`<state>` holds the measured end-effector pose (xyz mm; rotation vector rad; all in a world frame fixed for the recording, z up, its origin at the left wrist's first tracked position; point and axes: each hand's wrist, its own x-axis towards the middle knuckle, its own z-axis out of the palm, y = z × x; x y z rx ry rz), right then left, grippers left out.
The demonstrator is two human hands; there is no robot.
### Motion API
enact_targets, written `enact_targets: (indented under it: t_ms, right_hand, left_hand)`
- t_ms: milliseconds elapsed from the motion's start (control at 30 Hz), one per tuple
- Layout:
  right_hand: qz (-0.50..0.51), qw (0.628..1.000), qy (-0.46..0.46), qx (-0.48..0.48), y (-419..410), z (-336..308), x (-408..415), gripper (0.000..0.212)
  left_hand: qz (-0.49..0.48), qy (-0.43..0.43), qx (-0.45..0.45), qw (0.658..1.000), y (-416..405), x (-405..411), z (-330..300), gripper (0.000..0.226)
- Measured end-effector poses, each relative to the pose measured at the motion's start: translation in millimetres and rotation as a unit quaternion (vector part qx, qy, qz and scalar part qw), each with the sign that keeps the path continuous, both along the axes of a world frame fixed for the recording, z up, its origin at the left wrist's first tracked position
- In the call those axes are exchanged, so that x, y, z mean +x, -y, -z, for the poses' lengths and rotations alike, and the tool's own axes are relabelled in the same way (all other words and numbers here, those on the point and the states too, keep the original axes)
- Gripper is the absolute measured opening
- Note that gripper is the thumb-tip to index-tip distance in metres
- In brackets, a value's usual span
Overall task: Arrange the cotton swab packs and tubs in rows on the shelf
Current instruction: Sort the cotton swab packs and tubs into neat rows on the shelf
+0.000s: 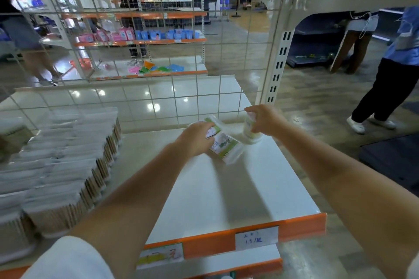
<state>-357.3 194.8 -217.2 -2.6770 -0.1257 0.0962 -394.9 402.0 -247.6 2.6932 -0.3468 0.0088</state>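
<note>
White shelf point(238, 188), left hand point(195, 140) gripping swab pack point(223, 145), right hand point(264, 120) gripping tub point(250, 131).

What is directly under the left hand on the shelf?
The left hand rests on a flat cotton swab pack lying on the white shelf. The pack's near-left part is covered by the hand.

Glossy wood-look plank floor point(317, 106) at three o'clock; white wire grid panel point(158, 56) at twelve, ceiling lights reflecting.
</note>
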Motion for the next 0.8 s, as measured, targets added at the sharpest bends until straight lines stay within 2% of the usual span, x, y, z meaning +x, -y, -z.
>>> enact_targets:
  t_ms: [67, 133, 267, 333, 400, 500, 600, 800]
  right_hand:
    - [0.025, 0.996, 0.001, 0.08, 0, 4, -6, 0.065]
    - [0.039, 0.992, 0.01, 0.121, -4, 7, -12, 0.066]
    - [0.025, 0.991, 0.05, 0.122, -12, 4, -23, 0.067]
    - [0.019, 0.992, 0.063, 0.107, -15, -4, -29, 0.065]
    - [0.01, 0.989, 0.064, 0.133, -17, -10, -34, 0.066]
    - [0.005, 0.978, 0.059, 0.2, -21, -18, -41, 0.07]
    - [0.002, 0.97, 0.062, 0.234, -24, -24, -47, 0.071]
    - [-0.012, 0.951, 0.075, 0.3, -29, -39, -59, 0.067]
  left_hand:
    - [0.0, 0.006, -0.03, 1.0, 0, -4, -2, 0.047]
    - [0.003, 0.005, -0.059, 0.998, 3, -9, -4, 0.049]
    - [0.017, -0.01, -0.101, 0.995, 11, -20, -4, 0.052]
    - [0.014, -0.026, -0.128, 0.991, 15, -23, -3, 0.057]
    - [0.005, -0.041, -0.168, 0.985, 18, -26, -2, 0.065]
    - [-0.025, -0.053, -0.257, 0.965, 21, -27, -3, 0.071]
    - [-0.057, -0.049, -0.341, 0.937, 24, -26, -8, 0.066]
    - [-0.062, -0.084, -0.44, 0.892, 29, -29, -20, 0.059]
